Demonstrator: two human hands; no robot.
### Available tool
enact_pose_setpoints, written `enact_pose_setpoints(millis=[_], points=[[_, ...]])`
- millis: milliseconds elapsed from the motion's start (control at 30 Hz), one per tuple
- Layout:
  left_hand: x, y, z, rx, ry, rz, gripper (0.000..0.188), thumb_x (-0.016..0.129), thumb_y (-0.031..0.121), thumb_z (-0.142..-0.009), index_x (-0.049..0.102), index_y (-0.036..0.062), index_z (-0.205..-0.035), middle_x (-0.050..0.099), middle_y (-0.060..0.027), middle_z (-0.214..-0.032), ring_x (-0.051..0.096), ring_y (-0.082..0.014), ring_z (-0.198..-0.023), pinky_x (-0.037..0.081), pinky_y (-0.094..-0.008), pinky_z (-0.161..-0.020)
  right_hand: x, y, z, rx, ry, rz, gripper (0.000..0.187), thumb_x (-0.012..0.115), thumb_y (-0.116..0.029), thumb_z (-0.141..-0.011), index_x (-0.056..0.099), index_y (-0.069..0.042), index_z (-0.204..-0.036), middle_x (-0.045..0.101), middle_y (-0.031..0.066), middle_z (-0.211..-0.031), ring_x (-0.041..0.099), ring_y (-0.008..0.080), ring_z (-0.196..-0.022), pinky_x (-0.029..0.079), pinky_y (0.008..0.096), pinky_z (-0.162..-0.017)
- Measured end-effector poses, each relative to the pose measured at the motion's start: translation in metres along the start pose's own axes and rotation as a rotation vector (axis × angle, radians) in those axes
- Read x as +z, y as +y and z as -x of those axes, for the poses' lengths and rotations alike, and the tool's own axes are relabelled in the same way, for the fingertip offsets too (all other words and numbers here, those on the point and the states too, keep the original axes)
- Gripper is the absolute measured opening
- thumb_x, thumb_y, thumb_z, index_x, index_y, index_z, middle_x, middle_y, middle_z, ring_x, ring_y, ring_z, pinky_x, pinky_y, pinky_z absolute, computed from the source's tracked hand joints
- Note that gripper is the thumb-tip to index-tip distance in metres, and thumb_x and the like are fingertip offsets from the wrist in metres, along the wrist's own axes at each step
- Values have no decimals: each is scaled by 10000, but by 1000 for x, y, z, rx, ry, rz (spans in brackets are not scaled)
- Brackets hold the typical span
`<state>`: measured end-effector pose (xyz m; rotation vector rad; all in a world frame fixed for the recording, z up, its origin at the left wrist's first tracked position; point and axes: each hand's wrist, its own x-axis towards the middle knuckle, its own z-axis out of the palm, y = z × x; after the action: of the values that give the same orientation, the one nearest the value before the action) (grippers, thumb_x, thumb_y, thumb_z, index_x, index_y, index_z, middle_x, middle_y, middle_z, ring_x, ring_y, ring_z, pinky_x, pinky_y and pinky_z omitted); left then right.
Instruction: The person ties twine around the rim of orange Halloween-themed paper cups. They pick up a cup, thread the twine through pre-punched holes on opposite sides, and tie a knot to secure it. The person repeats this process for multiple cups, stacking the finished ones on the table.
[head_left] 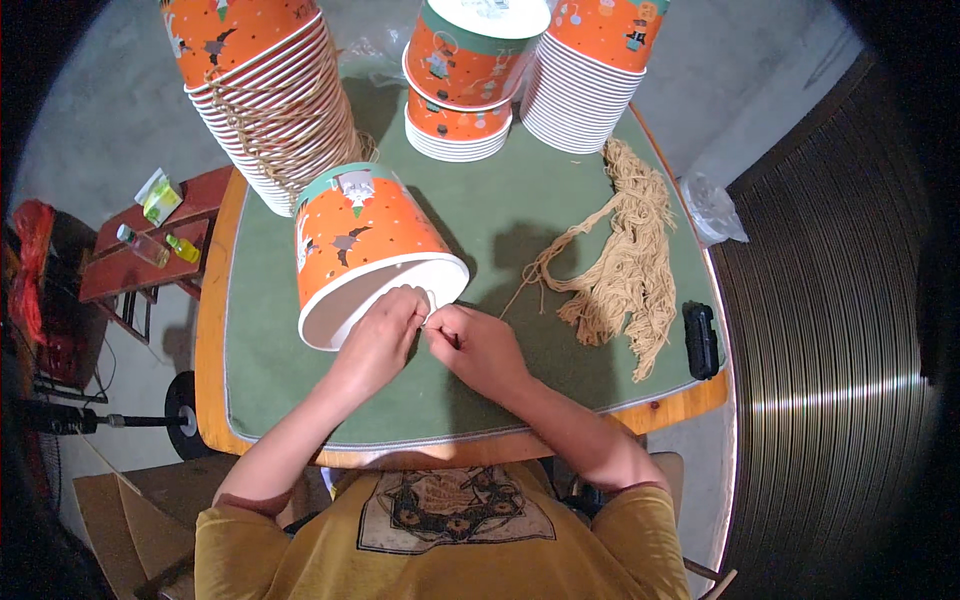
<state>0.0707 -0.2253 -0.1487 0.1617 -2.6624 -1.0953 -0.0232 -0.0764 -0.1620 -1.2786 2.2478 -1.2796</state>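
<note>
two hands: the left hand (pixel 378 338) and the right hand (pixel 480 348) met at the white rim (pixel 463 274) of the tipped bucket (pixel 388 232), just beside one another, toward the rim's right side.
left hand: its grip was narrow, thumb and fingers pinched together at the mouth, seemingly on a pale strand (pixel 432 298); the fingers hid most of it.
right hand: its grip was narrow too, fingers curled in and apparently closed on the same strand.
strand: a short loop showed at the rim, between the two sets of fingertips.
orange bucket: it lay on its side on the bench (pixel 210 370), beyond the hands and a little left, its long axis running away and slightly leftward, mouth toward the person, green-banded base farthest. the left hand was nearer its middle, covering part of the opening; the right hand was at the outer right.
black case (pixel 702 342): it lay by the bench's right edge, well apart from the hands.
tan yarn heap (pixel 635 275): it lay loose, right of and beyond the right hand, a thin tail trailing back toward it; whether that joined the strand could not be told.
bucket stacks: the left stack (pixel 265 115), wound with cord, the middle stack (pixel 455 125) and the right stack (pixel 585 95) stood mouth down at the far side.
</note>
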Motion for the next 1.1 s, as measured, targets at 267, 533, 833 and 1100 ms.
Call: enact_pose_setpoints(millis=[267, 533, 833, 1100], points=[[1, 6, 3, 103, 38, -116, 119, 582, 51, -862, 496, 31, -942, 522, -152, -907, 553, -366, -921, 450, -457, -766, -3, 2, -2, 91, -8, -35, 150, 606, -215, -892, 590, -71, -927, 635, 117, -739, 619, 276, -618, 482, 378, -587], [-9, 6, 0, 50, -26, 35, 101, 568, 55, -886, 474, 47, -922, 508, -129, -852, 541, -351, -868, 438, -431, -734, -35, 2, 29, 235, -98, 338, 174, 520, -231, -944, 506, -142, -1092, 641, 152, -760, 637, 384, -712, 492, 474, -631], [-19, 5, -4, -120, -125, 102, 114, 558, 58, -899, 446, 46, -891, 528, -143, -791, 550, -360, -777, 446, -404, -701, -34, -9, 34, -302, 57, 614, 205, 615, -213, -814, 558, -71, -950, 576, 119, -881, 589, 336, -851, 519, 471, -666], [-27, 13, -12, -316, -209, 130, 103, 556, 96, -933, 483, 36, -893, 541, -113, -704, 517, -202, -661, 452, -362, -617, 18, -1, -1, -297, 135, 589, 261, 674, -171, -763, 566, -41, -962, 543, 97, -886, 597, 236, -811, 548, 345, -567]])
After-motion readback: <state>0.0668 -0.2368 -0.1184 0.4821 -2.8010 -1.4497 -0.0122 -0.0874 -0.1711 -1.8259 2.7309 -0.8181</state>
